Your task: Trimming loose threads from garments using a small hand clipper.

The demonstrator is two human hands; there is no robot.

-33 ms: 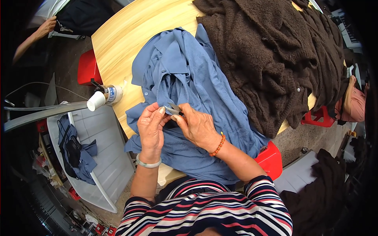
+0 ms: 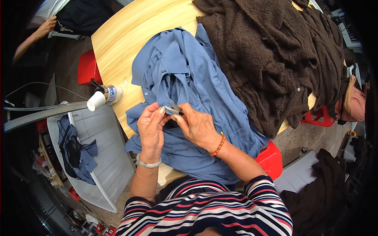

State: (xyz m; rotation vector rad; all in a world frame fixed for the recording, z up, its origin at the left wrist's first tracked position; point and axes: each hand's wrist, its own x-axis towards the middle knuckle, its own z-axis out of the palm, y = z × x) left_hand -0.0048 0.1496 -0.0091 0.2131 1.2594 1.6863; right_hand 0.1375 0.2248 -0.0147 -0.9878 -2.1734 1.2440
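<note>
Metal snips (image 2: 173, 106) lie gripped in right fingers (image 2: 187, 111), left fingers (image 2: 160, 113) pressed together alongside.

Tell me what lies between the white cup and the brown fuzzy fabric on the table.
In the head view, from the white cup to the brown fuzzy fabric come a round container, a strip of wooden tabletop, then the blue shirt.

The table (image 2: 126, 33) bears a blue shirt (image 2: 206, 84); brown knitwear (image 2: 262, 63) too.
</note>
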